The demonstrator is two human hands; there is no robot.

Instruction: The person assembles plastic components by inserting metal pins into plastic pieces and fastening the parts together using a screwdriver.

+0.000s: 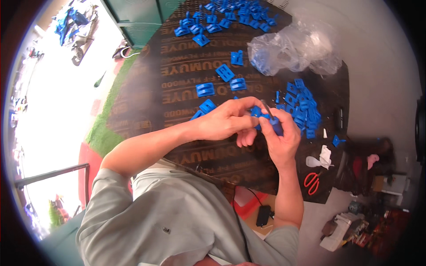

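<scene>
Over the near part of the dark table, my two hands meet. My left hand (227,119) pinches a small blue plastic piece (257,112) between thumb and fingers, which partly hide it. In my right hand (284,138) is a screwdriver-like tool (276,127) with a blue handle and a thin dark shaft. The shaft slants up and left beside the blue piece; whether its tip touches the piece I cannot tell. Several similar blue pieces (205,90) lie beyond my left hand. Just right of my right hand is a heap of blue pieces (302,105).
More blue pieces (230,13) cover the table's far end, near a clear plastic bag (293,48). Red-handled scissors (312,182), a crumpled white tissue (325,156) and a black pen-like object (339,119) lie along the right edge. Below the table rests a black adapter (263,216) with cable.
</scene>
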